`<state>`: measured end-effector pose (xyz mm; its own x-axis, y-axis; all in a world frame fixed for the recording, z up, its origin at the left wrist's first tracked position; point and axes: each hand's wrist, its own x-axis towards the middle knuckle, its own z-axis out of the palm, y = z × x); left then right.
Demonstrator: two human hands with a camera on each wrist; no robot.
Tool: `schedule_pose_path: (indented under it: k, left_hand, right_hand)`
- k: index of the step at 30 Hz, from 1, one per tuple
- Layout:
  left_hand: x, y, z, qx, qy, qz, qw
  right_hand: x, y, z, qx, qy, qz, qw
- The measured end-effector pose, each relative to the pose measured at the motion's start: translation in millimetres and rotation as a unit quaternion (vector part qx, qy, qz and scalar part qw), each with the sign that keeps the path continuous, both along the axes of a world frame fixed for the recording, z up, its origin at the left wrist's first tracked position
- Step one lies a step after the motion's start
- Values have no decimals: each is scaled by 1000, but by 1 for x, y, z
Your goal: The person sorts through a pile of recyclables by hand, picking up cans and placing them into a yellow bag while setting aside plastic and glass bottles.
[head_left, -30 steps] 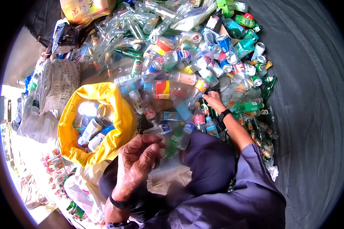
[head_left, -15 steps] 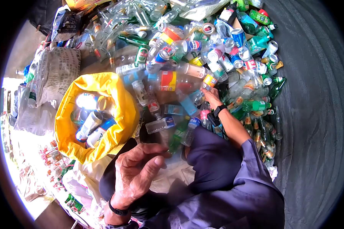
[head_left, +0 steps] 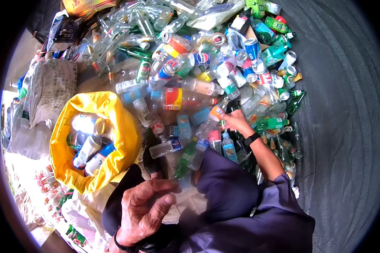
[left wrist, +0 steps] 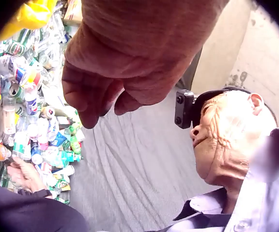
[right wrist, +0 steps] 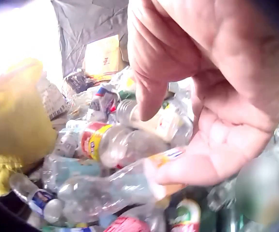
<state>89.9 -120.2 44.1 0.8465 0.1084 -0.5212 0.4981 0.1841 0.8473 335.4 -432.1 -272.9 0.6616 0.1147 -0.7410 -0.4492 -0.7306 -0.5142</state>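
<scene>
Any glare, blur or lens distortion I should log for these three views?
Head view: fisheye curvature, black surround, left edge blown out. Left wrist view: dark corners, washed-out bottle pile, smeared patch over the shirt. Right wrist view: upper left blown out, yellow bag badly blurred, hazy round patch at lower right; the right hand reads clearer.

I see a yellow bag [head_left: 128, 145] on the left, smooth plastic with a soft sheen. The bottles [head_left: 194, 99] look like thin, clear, glossy plastic; the green bottle [head_left: 185, 161] is tinted and shiny. The cans [head_left: 252, 49] read as bright painted metal, glossy. The sheet [head_left: 337, 109] along the right is dark, matt and creased. The trousers [head_left: 228, 185] are matt dark cloth.
</scene>
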Motion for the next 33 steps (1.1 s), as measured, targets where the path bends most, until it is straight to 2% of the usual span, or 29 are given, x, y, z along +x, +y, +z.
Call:
schedule_pose_path:
  k: [2,4,6,8,10,12,17,18,19,21,23,25,28,29,30,32,33]
  left_hand:
    - [1,1,-1,4,-5,-7,1000]
    - [4,2,0,16,-1,-20,1000]
    - [6,4,-3,26,-12,-30,999]
    - [6,7,-11,67,-103,-78,989]
    - [9,4,-8,55,-94,-74,991]
    - [10,-3,-2,-5,-48,-1,999]
    - [12,2,1,-30,-3,6,1000]
    - [12,5,-4,-8,-25,-24,999]
    - [11,8,-6,13,-47,-55,997]
    - [12,7,-6,11,-32,-56,998]
    - [12,6,-6,9,-18,-57,998]
    - [11,6,-11,42,-58,-73,995]
    - [12,4,-13,48,-74,-67,994]
    - [14,6,-8,60,-55,-93,992]
    - [12,1,-6,15,-18,-51,998]
    - [10,-2,-16,9,-47,-53,997]
    - [8,-3,-21,-6,-53,-51,997]
  right_hand:
    - [40,-17,11,-61,-198,38,978]
    - [68,5,77,-186,-343,-33,920]
    - [110,0,89,-199,-460,-48,864]
    - [153,-12,88,-179,-537,8,824]
    - [181,-16,93,-149,-504,58,849]
    - [194,-16,94,-175,-471,51,863]
    - [201,-21,86,-234,-443,83,861]
    - [200,-22,83,-234,-443,84,861]
    - [199,-25,77,-241,-425,65,870]
    - [194,-31,66,-253,-385,33,887]
    - [179,-36,54,-212,-377,16,901]
    - [171,-42,35,-188,-348,-2,919]
    - [133,-31,40,-134,-364,-26,921]
    - [120,-26,44,-44,-359,-22,932]
    - [105,-21,50,-100,-372,-8,923]
    - [95,-26,31,6,-317,7,949]
    - [84,-26,18,11,-328,9,945]
